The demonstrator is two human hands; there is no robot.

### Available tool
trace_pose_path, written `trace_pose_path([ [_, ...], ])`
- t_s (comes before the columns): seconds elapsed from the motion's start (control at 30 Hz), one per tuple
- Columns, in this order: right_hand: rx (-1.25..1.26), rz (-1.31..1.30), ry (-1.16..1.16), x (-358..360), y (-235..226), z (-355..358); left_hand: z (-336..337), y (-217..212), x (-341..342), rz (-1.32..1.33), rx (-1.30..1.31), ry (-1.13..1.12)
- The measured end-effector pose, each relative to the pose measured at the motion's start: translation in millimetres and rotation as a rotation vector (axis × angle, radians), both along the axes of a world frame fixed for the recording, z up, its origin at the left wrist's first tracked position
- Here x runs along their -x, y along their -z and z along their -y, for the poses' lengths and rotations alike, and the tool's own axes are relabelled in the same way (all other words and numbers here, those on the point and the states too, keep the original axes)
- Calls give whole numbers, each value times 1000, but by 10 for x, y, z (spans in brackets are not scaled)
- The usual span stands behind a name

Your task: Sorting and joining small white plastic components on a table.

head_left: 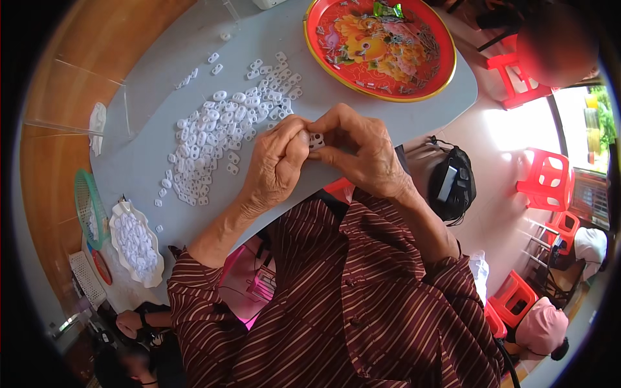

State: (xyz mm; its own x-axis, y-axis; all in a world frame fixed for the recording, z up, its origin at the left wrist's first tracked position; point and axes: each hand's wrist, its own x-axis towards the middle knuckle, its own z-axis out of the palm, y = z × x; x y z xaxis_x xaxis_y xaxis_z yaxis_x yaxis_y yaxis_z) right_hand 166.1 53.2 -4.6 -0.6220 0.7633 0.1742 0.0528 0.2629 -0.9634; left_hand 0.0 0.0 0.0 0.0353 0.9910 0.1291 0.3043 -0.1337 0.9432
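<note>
Hands: left hand (275, 165) and right hand (362, 152) are pinching one small white plastic piece (316, 140) together.
Remaining: large loose pile (220, 132) is still waiting on the worktop (149, 168).
Done: white pieces are filling a dish (134, 242).

1. The worktop (194, 45) is a grey-blue sheet with a rounded far corner; it runs from the person's chest out to the top of the view.
2. A loose heap of small white plastic pieces (220, 129) lies spread across its middle, thinning into stray pieces toward the far edge.
3. A round red tray (380, 46) with a gold rim and a flower pattern sits at the far right corner, holding small metal bits and a green wrapped sweet (388, 10).
4. A white scalloped dish (136, 242) full of white pieces rests at the near left edge.
</note>
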Motion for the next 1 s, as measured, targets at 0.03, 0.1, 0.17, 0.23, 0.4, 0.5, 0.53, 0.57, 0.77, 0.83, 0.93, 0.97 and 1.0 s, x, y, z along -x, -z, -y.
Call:
trace_pose_path([
  [0.03, 3, -9, 7, 0, -5, 8, 6, -14, -7, -8, 7, 2],
  [0.1, 3, -20, 13, 6, -11, 16, 5, -13, -9, -17, 10, 3],
  [0.17, 6, 3, 38, 24, -13, 12, -13, 16, -3, -26, -27, -2],
  [0.23, -9, 0, 47, 29, 0, 25, -14, 23, -9, -35, -39, -1],
  [0.4, -13, -18, 67, 31, 12, 45, -3, 9, -23, -45, -2, -7],
  [0.5, -34, -26, 69, 30, 46, 44, -1, 25, -20, -62, -24, 4],
  [0.53, -48, -46, 74, 33, 66, 43, -3, 24, -25, -54, -20, 3],
  [0.57, -62, -66, 79, 33, 80, 38, -9, 29, -28, -46, -16, 2],
  [0.77, -169, -75, 104, 51, 61, 13, 2, 36, -59, 90, 33, -39],
  [0.83, -101, -90, 102, 54, 61, 3, 1, 19, -38, 100, 81, -42],
  [0.93, 17, -64, 54, 22, -28, -11, 10, 73, -3, 110, 91, -55],
  [0.97, 72, -24, 9, 10, -61, -16, 14, 90, 8, 110, 57, -66],
  [1.0, 66, -22, 8, -2, -74, -12, 12, 68, -1, 112, 51, -67],
])
